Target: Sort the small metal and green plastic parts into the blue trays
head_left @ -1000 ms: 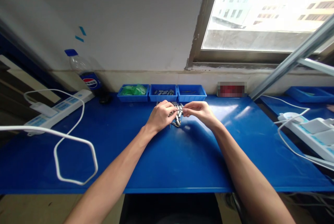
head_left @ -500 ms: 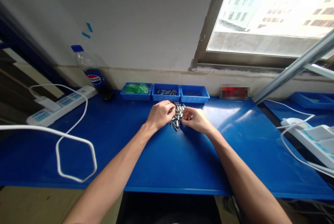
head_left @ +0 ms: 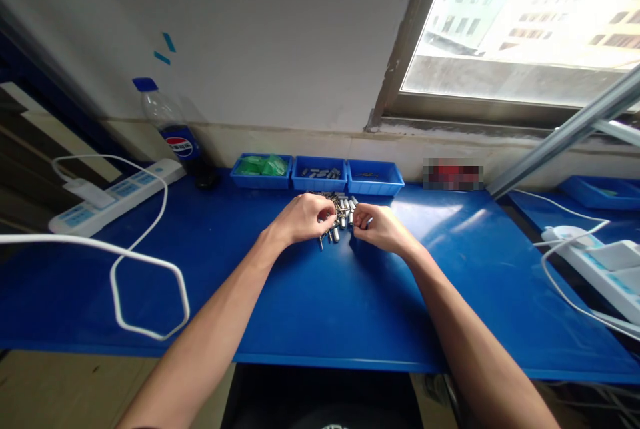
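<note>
A pile of small metal parts [head_left: 343, 204], silver cylinders mixed with thin dark and brass-coloured screw-like pins, lies on the blue table [head_left: 320, 309]. My left hand [head_left: 304, 217] is at the pile's left side, fingers curled and thumb bent toward them; whatever is between its fingertips is hidden. At the right side of the pile, my right hand [head_left: 379, 228] has its fingers curled in a pinch. A small shiny bit shows among those fingers, too small to name. Several loose parts lie just in front, between the two hands.
Behind the pile stand three blue bins: one with green packets [head_left: 263, 166], one with silver cylinders [head_left: 323, 174], one with thin pins [head_left: 370, 176]. A cola bottle [head_left: 183, 146] and a power strip [head_left: 120, 196] with a looping white cable [head_left: 186, 296] are left; another power strip [head_left: 595, 269] is right.
My left hand has shifted slightly left, and some parts at the pile's front have spread left with it. My right hand has moved slightly right, and the gap between the hands is wider.
</note>
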A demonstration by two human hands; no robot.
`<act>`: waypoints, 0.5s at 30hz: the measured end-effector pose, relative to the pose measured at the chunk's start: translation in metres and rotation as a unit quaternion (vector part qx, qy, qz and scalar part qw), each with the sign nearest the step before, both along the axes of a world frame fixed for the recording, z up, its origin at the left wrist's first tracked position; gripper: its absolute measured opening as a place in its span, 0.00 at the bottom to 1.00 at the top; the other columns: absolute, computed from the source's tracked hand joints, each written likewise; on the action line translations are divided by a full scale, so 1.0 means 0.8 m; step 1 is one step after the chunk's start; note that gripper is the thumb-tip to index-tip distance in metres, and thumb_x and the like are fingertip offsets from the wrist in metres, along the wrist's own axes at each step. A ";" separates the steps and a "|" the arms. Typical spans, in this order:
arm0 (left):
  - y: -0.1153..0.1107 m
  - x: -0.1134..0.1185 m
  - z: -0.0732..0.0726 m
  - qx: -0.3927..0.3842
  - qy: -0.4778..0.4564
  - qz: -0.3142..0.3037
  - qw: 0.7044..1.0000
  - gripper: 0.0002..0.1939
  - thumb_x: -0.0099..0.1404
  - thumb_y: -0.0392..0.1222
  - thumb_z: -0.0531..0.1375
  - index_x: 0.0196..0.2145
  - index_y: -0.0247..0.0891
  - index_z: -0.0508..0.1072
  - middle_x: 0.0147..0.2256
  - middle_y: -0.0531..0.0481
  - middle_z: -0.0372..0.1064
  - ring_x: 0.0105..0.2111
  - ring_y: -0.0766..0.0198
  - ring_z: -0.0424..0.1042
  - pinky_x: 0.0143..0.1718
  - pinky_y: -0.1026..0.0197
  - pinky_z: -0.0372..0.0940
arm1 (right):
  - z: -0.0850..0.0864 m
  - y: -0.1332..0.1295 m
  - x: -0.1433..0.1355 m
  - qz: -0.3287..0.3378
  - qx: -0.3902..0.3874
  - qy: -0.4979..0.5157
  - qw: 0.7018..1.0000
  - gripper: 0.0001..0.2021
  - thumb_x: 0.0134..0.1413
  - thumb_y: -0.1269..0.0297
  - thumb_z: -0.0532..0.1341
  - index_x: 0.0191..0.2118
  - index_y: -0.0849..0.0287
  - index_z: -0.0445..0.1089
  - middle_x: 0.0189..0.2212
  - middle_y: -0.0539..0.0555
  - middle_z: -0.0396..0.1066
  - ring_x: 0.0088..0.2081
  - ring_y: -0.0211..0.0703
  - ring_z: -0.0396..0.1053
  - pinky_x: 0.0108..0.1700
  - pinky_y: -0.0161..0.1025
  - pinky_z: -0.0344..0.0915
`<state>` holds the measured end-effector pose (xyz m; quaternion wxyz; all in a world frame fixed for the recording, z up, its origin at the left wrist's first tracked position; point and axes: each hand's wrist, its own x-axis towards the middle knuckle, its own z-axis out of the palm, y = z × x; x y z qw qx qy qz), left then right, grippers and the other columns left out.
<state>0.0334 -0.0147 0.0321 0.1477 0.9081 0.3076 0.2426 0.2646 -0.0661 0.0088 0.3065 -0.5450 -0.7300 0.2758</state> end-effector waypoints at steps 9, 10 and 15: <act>-0.005 0.013 -0.010 0.021 -0.033 0.004 0.999 0.09 0.69 0.37 0.59 0.43 0.38 0.80 0.37 0.47 0.78 0.36 0.60 0.76 0.39 0.61 0.68 | 0.014 -0.004 0.015 0.012 -0.033 0.030 0.999 0.10 0.44 0.72 0.64 0.36 0.55 0.72 0.29 0.49 0.76 0.27 0.39 0.71 0.30 0.35 0.66; -0.006 0.015 -0.012 0.024 -0.038 -0.001 0.999 0.10 0.69 0.37 0.60 0.45 0.38 0.80 0.39 0.46 0.78 0.38 0.59 0.77 0.41 0.60 0.70 | 0.014 -0.003 0.015 0.013 -0.032 0.046 0.998 0.09 0.45 0.70 0.65 0.36 0.56 0.73 0.30 0.49 0.77 0.27 0.39 0.72 0.31 0.35 0.66; -0.010 0.026 -0.023 0.065 -0.023 -0.019 0.997 0.10 0.70 0.36 0.61 0.45 0.38 0.81 0.42 0.45 0.78 0.45 0.56 0.75 0.48 0.56 0.71 | 0.013 0.003 0.014 -0.028 0.014 0.115 0.993 0.06 0.50 0.62 0.69 0.33 0.57 0.75 0.30 0.52 0.78 0.31 0.43 0.76 0.37 0.39 0.73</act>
